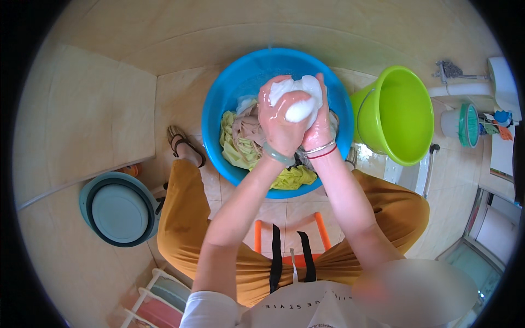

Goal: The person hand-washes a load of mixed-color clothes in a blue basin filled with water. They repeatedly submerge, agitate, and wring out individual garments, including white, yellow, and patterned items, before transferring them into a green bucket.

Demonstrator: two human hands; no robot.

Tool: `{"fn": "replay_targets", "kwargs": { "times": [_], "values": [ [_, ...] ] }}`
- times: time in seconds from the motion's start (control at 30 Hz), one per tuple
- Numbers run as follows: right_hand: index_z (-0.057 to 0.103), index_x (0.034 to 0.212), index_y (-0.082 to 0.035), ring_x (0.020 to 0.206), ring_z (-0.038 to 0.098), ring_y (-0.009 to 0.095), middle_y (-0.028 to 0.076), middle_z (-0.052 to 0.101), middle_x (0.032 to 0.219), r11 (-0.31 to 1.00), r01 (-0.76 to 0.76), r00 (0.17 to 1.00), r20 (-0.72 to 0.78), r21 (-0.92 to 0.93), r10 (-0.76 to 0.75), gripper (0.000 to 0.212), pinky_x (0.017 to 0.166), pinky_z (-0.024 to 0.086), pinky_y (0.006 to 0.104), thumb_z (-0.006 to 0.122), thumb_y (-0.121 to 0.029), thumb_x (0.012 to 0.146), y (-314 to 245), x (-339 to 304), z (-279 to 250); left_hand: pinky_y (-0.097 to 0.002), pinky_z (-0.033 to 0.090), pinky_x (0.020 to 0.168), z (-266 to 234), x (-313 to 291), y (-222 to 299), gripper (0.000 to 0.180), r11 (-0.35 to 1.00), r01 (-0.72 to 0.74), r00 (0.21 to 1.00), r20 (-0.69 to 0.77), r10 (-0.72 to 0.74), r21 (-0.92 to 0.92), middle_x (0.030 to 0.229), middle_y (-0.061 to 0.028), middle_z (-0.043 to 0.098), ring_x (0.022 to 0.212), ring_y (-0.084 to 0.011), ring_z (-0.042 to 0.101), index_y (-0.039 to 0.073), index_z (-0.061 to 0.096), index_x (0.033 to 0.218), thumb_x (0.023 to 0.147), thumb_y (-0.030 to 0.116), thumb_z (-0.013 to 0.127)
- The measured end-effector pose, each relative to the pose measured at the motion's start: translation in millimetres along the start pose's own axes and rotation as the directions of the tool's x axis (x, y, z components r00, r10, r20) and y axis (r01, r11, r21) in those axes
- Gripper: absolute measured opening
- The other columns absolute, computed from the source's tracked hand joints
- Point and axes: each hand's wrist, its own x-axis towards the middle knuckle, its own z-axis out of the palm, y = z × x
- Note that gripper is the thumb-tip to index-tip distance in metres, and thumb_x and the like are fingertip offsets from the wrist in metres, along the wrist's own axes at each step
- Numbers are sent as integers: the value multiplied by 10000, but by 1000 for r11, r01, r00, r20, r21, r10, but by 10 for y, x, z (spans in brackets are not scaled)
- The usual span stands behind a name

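Above the blue basin, both my hands are closed around a wet, bunched white cloth. My left hand, with a green bangle at its wrist, curls its fingers over the cloth from the left. Cupped against the other side is my right hand, wearing a silver bangle and a red string. Whether some of the white is foam I cannot tell. Below in the basin lie a yellow-green garment and a pinkish-beige cloth, partly covered by my hands and forearms.
A lime-green bucket stands right of the basin. Grey-blue collapsible basins lean at the left wall. Far right are a small white bin and a white pipe. Orange stool legs show between my knees; a white rack stands lower left.
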Motion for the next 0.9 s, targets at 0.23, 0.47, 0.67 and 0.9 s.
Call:
{"fn": "replay_targets", "kwargs": {
  "times": [0.23, 0.47, 0.67, 0.9],
  "values": [
    [555, 1115, -77, 983, 610, 228, 75, 618, 1066, 948, -301, 850, 423, -103, 316, 342, 842, 519, 355, 462, -372, 968, -222, 88, -1, -500, 440, 917, -209, 229, 169, 330, 934, -356, 909, 236, 345, 7, 1162, -104, 589, 1082, -384, 543, 190, 675, 766, 456, 113, 759],
    [569, 983, -99, 833, 616, 146, 21, 614, 879, 876, -421, 751, 450, -238, 483, 294, 758, 523, 295, 441, -363, 988, -399, 133, 176, -522, 443, 910, -260, 374, 173, 293, 849, -521, 754, 418, 507, -90, 1093, -44, 604, 1056, -374, 549, 178, 622, 724, 453, 108, 710],
    [542, 836, -121, 722, 572, 86, -36, 566, 777, 852, -372, 864, 197, -370, 463, 243, 639, 487, 247, 562, -338, 946, -388, 342, 141, -481, 482, 848, -262, 384, 170, 292, 705, -692, 567, 486, 665, -155, 1004, -12, 608, 1018, -316, 577, 176, 642, 773, 480, 174, 644],
    [570, 854, -106, 697, 536, 73, -29, 555, 761, 713, -386, 776, 212, -585, 594, 173, 643, 460, 236, 627, -263, 896, -459, 409, 151, -477, 458, 865, -296, 361, 227, 234, 618, -767, 450, 543, 709, -172, 912, 28, 556, 983, -252, 571, 196, 586, 718, 490, 250, 599]
  ]
}}
